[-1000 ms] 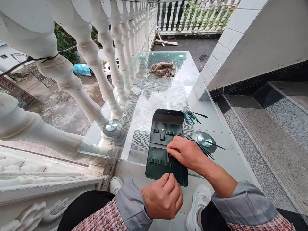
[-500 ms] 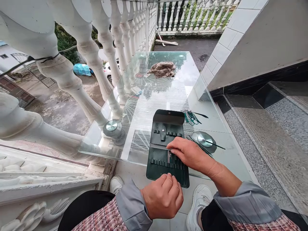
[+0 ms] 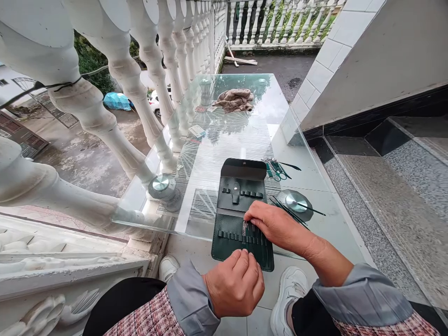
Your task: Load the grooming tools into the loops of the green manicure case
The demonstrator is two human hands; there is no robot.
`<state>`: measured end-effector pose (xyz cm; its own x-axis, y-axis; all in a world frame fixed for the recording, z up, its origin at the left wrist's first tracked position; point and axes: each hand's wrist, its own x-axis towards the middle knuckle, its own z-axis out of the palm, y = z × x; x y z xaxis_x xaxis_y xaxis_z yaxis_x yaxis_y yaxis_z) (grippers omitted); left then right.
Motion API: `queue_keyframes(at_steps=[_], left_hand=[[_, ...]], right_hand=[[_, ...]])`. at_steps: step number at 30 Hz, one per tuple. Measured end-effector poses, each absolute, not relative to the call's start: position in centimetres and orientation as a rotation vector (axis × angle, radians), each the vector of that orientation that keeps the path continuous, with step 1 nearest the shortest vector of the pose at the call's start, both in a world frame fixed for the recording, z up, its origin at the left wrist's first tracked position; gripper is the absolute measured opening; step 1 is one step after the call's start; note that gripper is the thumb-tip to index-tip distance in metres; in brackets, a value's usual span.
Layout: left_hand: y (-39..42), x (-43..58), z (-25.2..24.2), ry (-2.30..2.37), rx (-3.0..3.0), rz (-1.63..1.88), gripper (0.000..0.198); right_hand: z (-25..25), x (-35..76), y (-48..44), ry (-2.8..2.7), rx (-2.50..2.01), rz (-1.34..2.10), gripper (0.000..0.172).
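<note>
A dark green manicure case point(image 3: 229, 252) lies unfolded on the near end of the glass table, its elastic loops in rows. A flat metal nail tool point(image 3: 244, 227) stands in one loop of the lower row, with other slim tools beside it. My right hand point(image 3: 271, 224) is closed in a pinch at the top of this flat tool. Below the loops, my left hand point(image 3: 238, 282) is closed at the case's lower edge, fingertips together near the tool's lower end; what they grip is hidden. Nail clippers and scissors point(image 3: 276, 169) lie right of the case.
Several slim green tools point(image 3: 290, 212) lie at the right, by a round metal table support point(image 3: 297, 203). A brown cloth point(image 3: 234, 100) and a small card point(image 3: 197, 131) rest farther back on the glass table point(image 3: 259, 130). White balusters point(image 3: 135, 84) line the left; stone steps point(image 3: 381, 172) rise at right.
My hands stay almost in place, still closed. Slightly more of the flat metal tool shows under my right fingertips. The whole view has shifted a little.
</note>
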<state>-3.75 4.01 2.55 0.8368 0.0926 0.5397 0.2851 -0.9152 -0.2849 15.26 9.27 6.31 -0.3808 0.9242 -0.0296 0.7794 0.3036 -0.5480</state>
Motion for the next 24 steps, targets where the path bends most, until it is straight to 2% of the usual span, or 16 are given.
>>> queue_keyframes(at_steps=[10,16,24], left_hand=[[4.1,-3.7,2.2,-0.310,-2.654,-0.738,0.026],[4.2,-3.7,2.3,-0.260,-2.676,-0.718,0.025],[4.3,-3.5,2.1,-0.235,-2.683,-0.701,0.025]], right_hand=[[7.2,15.8,9.0,-2.258,-1.756,0.656,0.022],[6.7,16.0,8.5,-2.333,-1.555,0.617,0.025],[6.5,16.3,8.5,-2.423,-1.614,0.518,0.016]])
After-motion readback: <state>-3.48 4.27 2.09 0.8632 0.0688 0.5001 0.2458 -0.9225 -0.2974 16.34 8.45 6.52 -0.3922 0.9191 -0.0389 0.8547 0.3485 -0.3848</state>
